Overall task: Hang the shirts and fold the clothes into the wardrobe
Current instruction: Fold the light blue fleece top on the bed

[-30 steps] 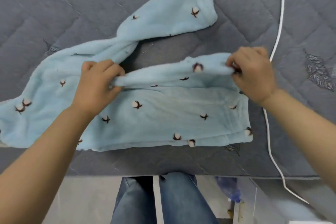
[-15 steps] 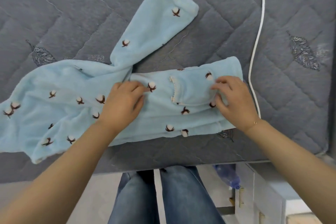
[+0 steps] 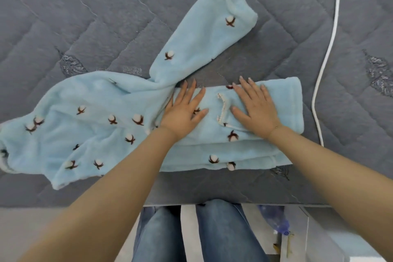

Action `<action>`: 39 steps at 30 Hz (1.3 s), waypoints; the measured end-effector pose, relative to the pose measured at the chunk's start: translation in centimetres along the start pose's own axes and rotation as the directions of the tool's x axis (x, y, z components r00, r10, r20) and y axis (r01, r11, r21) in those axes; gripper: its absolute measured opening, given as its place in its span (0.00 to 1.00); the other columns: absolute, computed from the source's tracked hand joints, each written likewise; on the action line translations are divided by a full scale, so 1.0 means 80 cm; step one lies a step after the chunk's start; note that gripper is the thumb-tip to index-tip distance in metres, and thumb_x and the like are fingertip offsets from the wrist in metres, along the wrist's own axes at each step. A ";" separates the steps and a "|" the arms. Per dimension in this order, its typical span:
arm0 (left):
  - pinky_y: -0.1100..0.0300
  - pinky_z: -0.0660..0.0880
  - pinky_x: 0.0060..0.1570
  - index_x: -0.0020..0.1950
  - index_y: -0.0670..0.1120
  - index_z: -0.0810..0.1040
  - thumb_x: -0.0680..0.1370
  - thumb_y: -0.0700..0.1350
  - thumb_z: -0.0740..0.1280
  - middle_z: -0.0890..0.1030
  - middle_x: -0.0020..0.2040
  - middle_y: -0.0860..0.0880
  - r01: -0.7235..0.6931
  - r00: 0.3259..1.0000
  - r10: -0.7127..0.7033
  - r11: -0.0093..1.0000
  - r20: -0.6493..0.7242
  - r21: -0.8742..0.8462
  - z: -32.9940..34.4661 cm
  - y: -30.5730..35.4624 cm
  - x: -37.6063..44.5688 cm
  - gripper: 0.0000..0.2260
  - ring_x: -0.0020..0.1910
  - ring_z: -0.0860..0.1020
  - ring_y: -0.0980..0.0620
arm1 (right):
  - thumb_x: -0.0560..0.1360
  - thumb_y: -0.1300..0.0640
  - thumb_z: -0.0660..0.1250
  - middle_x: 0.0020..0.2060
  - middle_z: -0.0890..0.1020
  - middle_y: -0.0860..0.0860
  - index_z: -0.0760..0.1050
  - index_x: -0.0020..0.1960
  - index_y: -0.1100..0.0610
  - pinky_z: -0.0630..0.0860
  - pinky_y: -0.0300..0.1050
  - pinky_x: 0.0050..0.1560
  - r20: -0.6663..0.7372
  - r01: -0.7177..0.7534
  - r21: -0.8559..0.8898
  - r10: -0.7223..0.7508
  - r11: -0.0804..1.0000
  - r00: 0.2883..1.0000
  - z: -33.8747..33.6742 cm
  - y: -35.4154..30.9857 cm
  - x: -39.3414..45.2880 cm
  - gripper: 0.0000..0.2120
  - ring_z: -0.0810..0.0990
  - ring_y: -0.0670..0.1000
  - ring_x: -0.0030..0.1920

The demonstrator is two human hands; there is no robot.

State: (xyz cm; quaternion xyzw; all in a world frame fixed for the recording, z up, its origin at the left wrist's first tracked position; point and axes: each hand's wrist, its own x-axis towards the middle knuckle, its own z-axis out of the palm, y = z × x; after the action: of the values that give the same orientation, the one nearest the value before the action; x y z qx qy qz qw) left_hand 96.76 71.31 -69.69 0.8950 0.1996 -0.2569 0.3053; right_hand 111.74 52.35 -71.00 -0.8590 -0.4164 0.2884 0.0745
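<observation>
A: Pressing flat is the current step. The light-blue fleece garment [image 3: 102, 134] lies on the grey quilted mattress [image 3: 85, 17], near its front edge, long axis running left to right. Its right portion is already doubled over into a band.

B: Hand state?

A: Left hand [image 3: 182, 108] and right hand [image 3: 255, 108] both rest palm-down on the folded band, fingers straight and spread. Neither grips any cloth. A small trimmed pocket [image 3: 223, 108] sits between them.

B: Which part remains unfolded?

A: Two parts. One sleeve [image 3: 204, 34] angles away up and to the right from a point just beside the left hand's fingertips. The wider loose portion spreads left of the left hand, reaching the view's left edge.

B: Governing relation for the next fold?

A: Judged from the layout, the loose material lies left of and beyond the left hand, so that hand is nearer; the right hand can anchor the band.

B: Surroundings?

A: A white cable [image 3: 327, 49] runs along the mattress, well right of the garment.
</observation>
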 end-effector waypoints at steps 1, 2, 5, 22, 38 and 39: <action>0.58 0.44 0.74 0.78 0.52 0.58 0.83 0.53 0.57 0.54 0.80 0.50 -0.026 1.000 0.027 0.985 0.006 -0.172 -0.020 0.001 -0.007 0.24 0.78 0.52 0.53 | 0.79 0.48 0.60 0.76 0.62 0.54 0.66 0.73 0.55 0.48 0.47 0.75 -0.006 -0.059 0.196 0.061 0.979 0.998 -0.010 -0.008 0.005 0.25 0.58 0.53 0.76; 0.60 0.54 0.74 0.75 0.49 0.66 0.82 0.47 0.61 0.64 0.76 0.49 -0.053 0.999 0.048 0.933 -0.025 -0.355 -0.041 0.000 -0.018 0.21 0.74 0.63 0.52 | 0.78 0.54 0.64 0.72 0.68 0.55 0.72 0.68 0.57 0.56 0.42 0.72 -0.014 -0.139 0.428 0.161 0.893 0.987 -0.022 -0.021 0.015 0.19 0.66 0.51 0.72; 0.68 0.72 0.57 0.61 0.46 0.79 0.79 0.37 0.64 0.81 0.58 0.52 -0.139 0.943 -0.066 0.811 -0.326 -0.568 -0.103 -0.029 -0.053 0.12 0.54 0.79 0.58 | 0.78 0.55 0.66 0.60 0.79 0.56 0.77 0.56 0.57 0.74 0.33 0.53 0.178 -0.368 0.880 0.510 0.300 0.842 -0.060 -0.076 0.070 0.10 0.79 0.44 0.52; 0.70 0.69 0.48 0.49 0.40 0.81 0.79 0.43 0.66 0.78 0.48 0.49 -0.097 0.995 0.066 0.805 -0.075 -0.585 -0.228 -0.265 -0.137 0.07 0.46 0.76 0.59 | 0.77 0.62 0.67 0.57 0.83 0.57 0.81 0.57 0.62 0.79 0.50 0.56 0.230 0.102 0.897 0.650 -0.431 0.724 -0.086 -0.250 0.051 0.10 0.82 0.55 0.57; 0.56 0.51 0.65 0.59 0.64 0.73 0.65 0.69 0.67 0.68 0.64 0.64 -0.258 0.962 0.268 0.956 0.057 -0.142 -0.127 -0.312 -0.210 0.24 0.64 0.62 0.62 | 0.81 0.50 0.52 0.65 0.78 0.54 0.70 0.71 0.54 0.72 0.58 0.65 0.342 0.410 0.634 0.714 -0.655 0.612 0.014 -0.309 -0.116 0.21 0.75 0.59 0.66; 0.54 0.53 0.67 0.60 0.62 0.75 0.67 0.66 0.70 0.69 0.65 0.63 -0.270 0.956 0.285 0.946 0.064 -0.178 -0.125 -0.299 -0.208 0.23 0.65 0.64 0.61 | 0.81 0.52 0.52 0.64 0.78 0.55 0.71 0.71 0.54 0.71 0.57 0.66 0.352 0.455 0.620 0.744 -0.640 0.568 0.004 -0.309 -0.124 0.21 0.75 0.59 0.66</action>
State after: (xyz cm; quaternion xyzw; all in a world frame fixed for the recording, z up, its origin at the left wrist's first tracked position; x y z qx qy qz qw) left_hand 74.70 92.03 -63.84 0.8731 0.0786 -0.2333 0.4208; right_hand 90.11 60.68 -57.88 -0.3691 0.4343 0.1445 0.8089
